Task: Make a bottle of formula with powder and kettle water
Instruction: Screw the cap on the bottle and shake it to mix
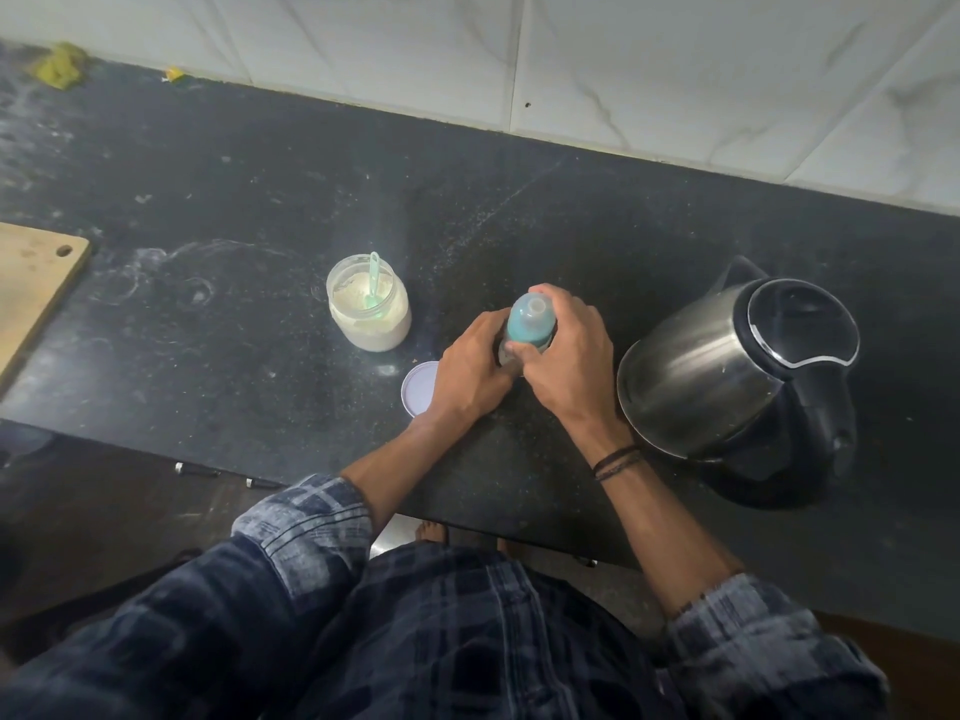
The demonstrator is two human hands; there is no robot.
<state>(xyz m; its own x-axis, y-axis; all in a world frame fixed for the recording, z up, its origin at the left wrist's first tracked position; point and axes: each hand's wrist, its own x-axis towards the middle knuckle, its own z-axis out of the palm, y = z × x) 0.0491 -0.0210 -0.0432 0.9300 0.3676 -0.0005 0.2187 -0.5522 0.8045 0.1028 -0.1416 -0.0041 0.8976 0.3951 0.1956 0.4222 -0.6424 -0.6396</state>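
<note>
A baby bottle with a blue collar and clear teat stands upright on the black counter. My left hand wraps the bottle's body from the left. My right hand grips the blue collar and top from the right. An open jar of pale powder stands to the left with a green scoop stuck in it. The jar's white lid lies flat beside my left hand. A steel kettle with a black lid, shut, sits to the right.
A wooden cutting board lies at the left edge. Yellow scraps rest by the tiled wall at the back left. Powder smears mark the counter left of the jar. The counter's front edge runs just under my forearms.
</note>
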